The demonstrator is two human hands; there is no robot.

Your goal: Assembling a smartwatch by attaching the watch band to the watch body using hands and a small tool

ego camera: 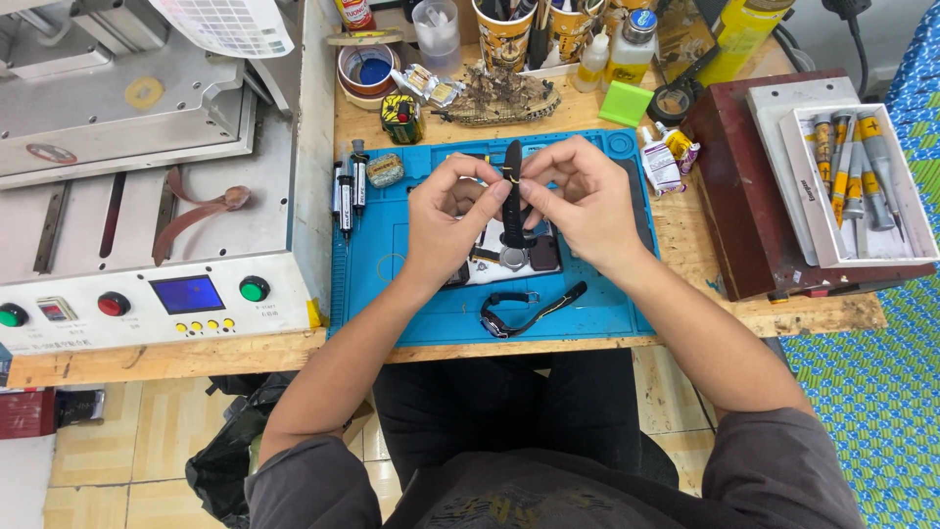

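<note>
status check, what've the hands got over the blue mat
Left hand and right hand both pinch an upright black watch strap. Second watch lies on blue mat below. Nothing between them.

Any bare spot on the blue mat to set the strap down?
Yes: mat is bare at its left, between the pens and the left hand, and along the front edge left of the spare watch. Crowded under both hands and behind the mat: cups, bottles.
</note>
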